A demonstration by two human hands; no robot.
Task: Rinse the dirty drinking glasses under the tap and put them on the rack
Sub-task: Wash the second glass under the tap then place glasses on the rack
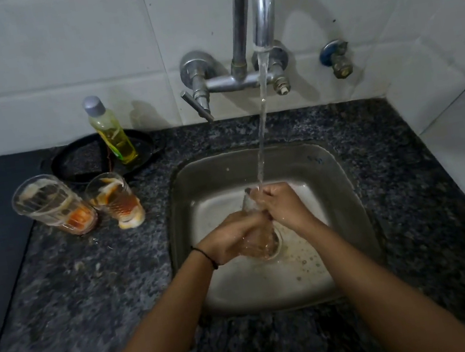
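We hold one clear drinking glass (pixel 262 239) with both hands over the steel sink basin (pixel 346 188), tilted so that its open mouth faces toward us and its base points up toward the wall. Our left hand (pixel 235 240) wraps around the lower body of the glass from the left, fingers curled round it. Our right hand (pixel 282 203) grips the upper end near the base, fingers and thumb closed on it. The two hands touch each other along the glass. A thin black band (pixel 206 256) sits on our left wrist.

A stream of water (pixel 262 128) falls from the curved chrome tap spout (pixel 262 3) and lands on our right hand and the top of the glass. The tap's mixer body (pixel 233 81) is fixed to the white tiled wall (pixel 53 52), with a small separate valve (pixel 336 59) to its right.

On the dark speckled granite counter (pixel 105 287), left of the sink, stand two dirty glasses: a taller ribbed glass with orange residue (pixel 53 205) and, just beside it, a shorter glass smeared orange and white (pixel 114 199). Behind them a black round dish (pixel 80 163) carries a clear bottle of yellow liquid with a grey cap (pixel 111 131), upright and leaning slightly.
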